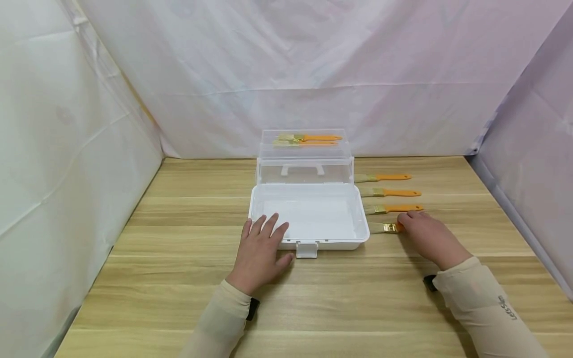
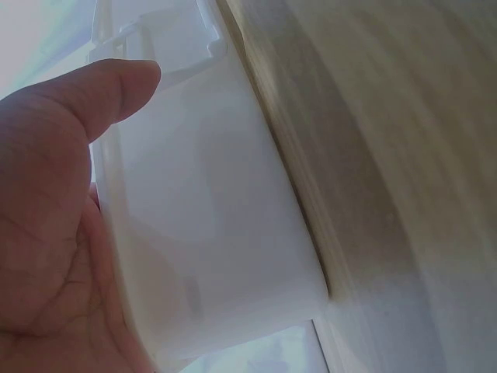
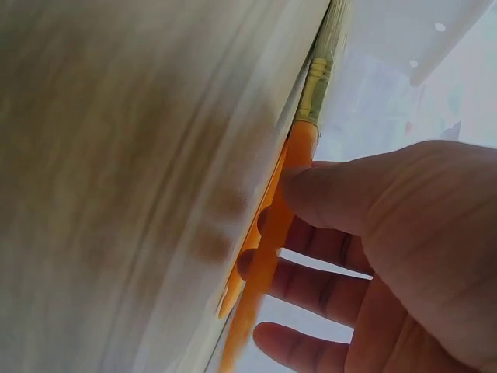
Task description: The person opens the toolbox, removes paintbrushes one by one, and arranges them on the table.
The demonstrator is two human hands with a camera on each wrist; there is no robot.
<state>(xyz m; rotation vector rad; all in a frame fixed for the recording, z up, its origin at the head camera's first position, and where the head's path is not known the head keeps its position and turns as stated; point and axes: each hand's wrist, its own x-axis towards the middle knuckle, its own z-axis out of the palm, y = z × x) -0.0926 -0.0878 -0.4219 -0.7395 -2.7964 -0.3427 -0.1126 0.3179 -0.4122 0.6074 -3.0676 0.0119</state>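
A white plastic box [image 1: 313, 211] stands with its clear lid [image 1: 304, 151] raised at the back. My left hand [image 1: 261, 253] rests over its front left corner, fingers spread across the rim; in the left wrist view the thumb [image 2: 128, 85] lies near the latch on the front wall. To the right of the box, my right hand [image 1: 431, 238] pinches the orange handle of a flat paintbrush [image 1: 391, 227], its bristles toward the box. In the right wrist view, thumb and fingers close on the orange handle [image 3: 299, 155], low over the table.
Beyond the pinched brush, three similar paintbrushes [image 1: 400, 193] lie in a row beside the box. More orange-handled brushes [image 1: 320, 138] show at the raised lid. White cloth [image 1: 291, 64] hangs behind and at both sides of the wooden table [image 1: 188, 278].
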